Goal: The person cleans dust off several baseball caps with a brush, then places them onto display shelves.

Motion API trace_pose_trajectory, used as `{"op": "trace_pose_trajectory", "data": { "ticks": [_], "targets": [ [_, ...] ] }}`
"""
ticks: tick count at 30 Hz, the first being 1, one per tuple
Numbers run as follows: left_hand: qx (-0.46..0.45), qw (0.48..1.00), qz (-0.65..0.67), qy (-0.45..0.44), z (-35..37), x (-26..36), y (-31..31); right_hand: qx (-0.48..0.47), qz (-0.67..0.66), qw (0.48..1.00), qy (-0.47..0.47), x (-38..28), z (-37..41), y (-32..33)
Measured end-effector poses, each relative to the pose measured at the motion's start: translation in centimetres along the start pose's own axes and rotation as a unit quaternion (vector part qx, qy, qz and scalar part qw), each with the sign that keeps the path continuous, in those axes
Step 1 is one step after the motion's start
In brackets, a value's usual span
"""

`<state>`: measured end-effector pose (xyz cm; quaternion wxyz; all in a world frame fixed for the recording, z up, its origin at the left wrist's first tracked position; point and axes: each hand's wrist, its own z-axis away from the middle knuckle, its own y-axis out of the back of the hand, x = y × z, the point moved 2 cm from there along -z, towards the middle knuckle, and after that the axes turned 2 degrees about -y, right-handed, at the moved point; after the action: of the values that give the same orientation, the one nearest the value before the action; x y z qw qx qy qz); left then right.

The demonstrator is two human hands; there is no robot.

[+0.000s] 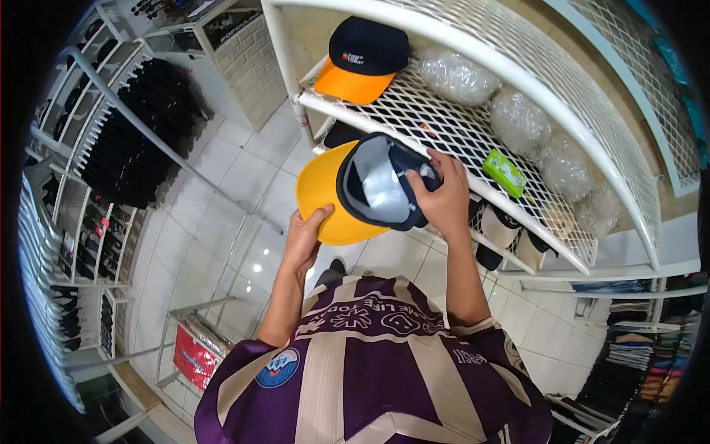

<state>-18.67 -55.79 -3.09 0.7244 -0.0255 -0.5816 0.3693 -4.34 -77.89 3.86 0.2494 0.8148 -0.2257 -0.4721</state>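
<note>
Between my hands is a cap (323,194) with a yellow brim and a dark crown, its inside turned up toward me. A pale, shiny lining shows within the crown. My left hand (302,238) pinches the brim's lower edge, thumb on top. With the thumb inside the crown's rim and the fingers around the outside, my right hand (442,194) grips the far end of the cap. Another cap (367,55), navy with an orange brim and small lettering, sits on the white mesh shelf (436,122) just beyond.
Several clear plastic-wrapped bundles (521,118) and a green packet (504,173) lie on the shelf. More caps (500,226) are on the level below. Black garments (151,126) hang at left behind a metal rail (148,133). A red package (195,354) is at lower left, folded clothes (629,355) at right.
</note>
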Motion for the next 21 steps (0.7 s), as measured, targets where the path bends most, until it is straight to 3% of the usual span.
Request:
{"op": "trace_pose_trajectory", "data": {
  "ticks": [4, 6, 9, 10, 12, 14, 17, 18, 20, 21],
  "targets": [
    [-0.039, 0.999, 0.008, -0.002, -0.7, 3.6, 0.2, 0.101, 0.028, 0.994, 0.014, -1.7, -6.1, 0.8],
    [-0.055, 0.998, 0.008, -0.01, -1.1, 4.7, 0.3, 0.191, 0.176, 0.958, 0.119, 0.3, -10.4, 0.3],
    [-0.1, 0.989, -0.095, -0.06, -1.5, 6.6, 0.4, 0.095, 0.375, 0.918, 0.083, 3.5, -15.7, -1.0],
    [-0.109, 0.987, -0.098, -0.062, -1.6, 7.3, 0.3, 0.103, 0.377, 0.917, 0.078, 3.4, -16.9, -1.0],
    [-0.109, 0.987, -0.082, -0.079, -1.7, 8.3, 0.0, -0.04, 0.435, 0.899, -0.022, 3.8, -18.8, -1.4],
    [-0.108, 0.989, -0.069, -0.076, -2.4, 8.7, -0.1, -0.064, 0.428, 0.9, -0.047, 4.5, -19.3, -1.3],
    [-0.107, 0.991, -0.041, -0.073, -3.5, 8.4, -0.1, 0.02, 0.402, 0.915, 0.004, 3.9, -18.1, -0.8],
    [-0.109, 0.99, -0.026, -0.082, -3.7, 8.1, 0.0, 0.08, 0.367, 0.926, 0.035, 2.9, -16.3, -0.2],
    [-0.108, 0.991, -0.016, -0.074, -3.9, 7.6, -0.1, 0.124, 0.161, 0.974, 0.101, -0.3, -13.4, 1.6],
    [-0.115, 0.99, -0.012, -0.076, -3.9, 7.5, -0.1, 0.128, 0.131, 0.979, 0.093, -2.4, -11.6, 2.3]
  ]
}}
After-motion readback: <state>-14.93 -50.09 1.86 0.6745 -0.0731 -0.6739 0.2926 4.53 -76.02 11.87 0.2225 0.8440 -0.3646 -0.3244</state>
